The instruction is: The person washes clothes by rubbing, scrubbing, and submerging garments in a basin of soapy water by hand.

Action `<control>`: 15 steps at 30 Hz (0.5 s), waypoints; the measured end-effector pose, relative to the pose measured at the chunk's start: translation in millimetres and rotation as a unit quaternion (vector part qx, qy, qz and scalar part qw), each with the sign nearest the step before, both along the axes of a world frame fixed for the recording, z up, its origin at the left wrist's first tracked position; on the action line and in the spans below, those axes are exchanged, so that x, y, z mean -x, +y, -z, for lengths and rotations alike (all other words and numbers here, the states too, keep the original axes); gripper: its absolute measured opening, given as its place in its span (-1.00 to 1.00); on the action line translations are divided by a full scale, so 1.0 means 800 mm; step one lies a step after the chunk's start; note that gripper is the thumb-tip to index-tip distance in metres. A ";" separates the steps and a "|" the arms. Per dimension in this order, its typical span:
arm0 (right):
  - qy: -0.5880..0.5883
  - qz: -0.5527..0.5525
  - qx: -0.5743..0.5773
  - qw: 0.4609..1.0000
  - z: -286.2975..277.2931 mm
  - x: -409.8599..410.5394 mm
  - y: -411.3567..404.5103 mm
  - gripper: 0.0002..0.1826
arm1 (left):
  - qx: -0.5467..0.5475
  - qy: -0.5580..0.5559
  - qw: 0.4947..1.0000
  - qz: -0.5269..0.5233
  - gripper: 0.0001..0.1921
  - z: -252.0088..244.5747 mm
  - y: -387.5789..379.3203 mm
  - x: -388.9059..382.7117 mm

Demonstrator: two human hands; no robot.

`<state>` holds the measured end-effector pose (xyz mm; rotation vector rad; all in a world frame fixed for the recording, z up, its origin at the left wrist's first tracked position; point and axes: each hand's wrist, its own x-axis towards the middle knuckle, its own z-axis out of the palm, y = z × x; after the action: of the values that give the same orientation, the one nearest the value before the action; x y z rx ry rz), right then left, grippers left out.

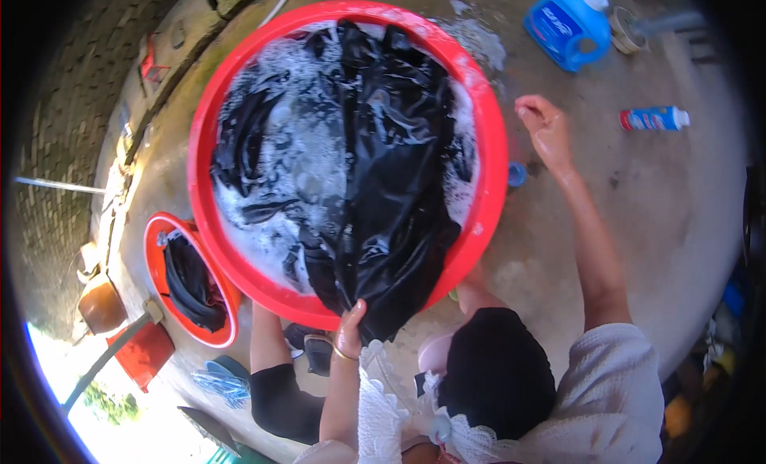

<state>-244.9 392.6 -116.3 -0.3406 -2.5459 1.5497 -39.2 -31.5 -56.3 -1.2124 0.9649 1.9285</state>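
A large red plastic basin (200, 147) stands before me, holding sudsy water (305, 159). Wet black cloth (395, 183) is spread over its right half and hangs across the near rim. My left hand (350, 327) grips the near end of this cloth at the rim, thumb on top; its other fingers are mostly hidden. More dark fabric (242, 141) floats among the suds on the left. My right hand (546, 129) is raised to the right of the basin, apart from it. Its fingers are curled together and nothing shows in them.
A blue detergent jug (565, 27) stands at the upper right, beside a small pot (626, 30). A blue-and-red bottle (654, 118) lies below them. By the basin's right rim is a small blue cup (517, 174). An orange bucket (157, 284) at left contains dark clothes (191, 284).
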 end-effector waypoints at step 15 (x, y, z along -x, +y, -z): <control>-0.424 0.120 -0.001 0.898 0.193 -0.126 -0.027 -0.74 | 0.035 -0.039 0.998 0.026 -0.57 -0.018 0.013 0.017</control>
<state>-144.0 370.9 -270.6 -1.5675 -2.8860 1.5056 -52.7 -21.1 -42.3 -1.2794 1.0204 1.8067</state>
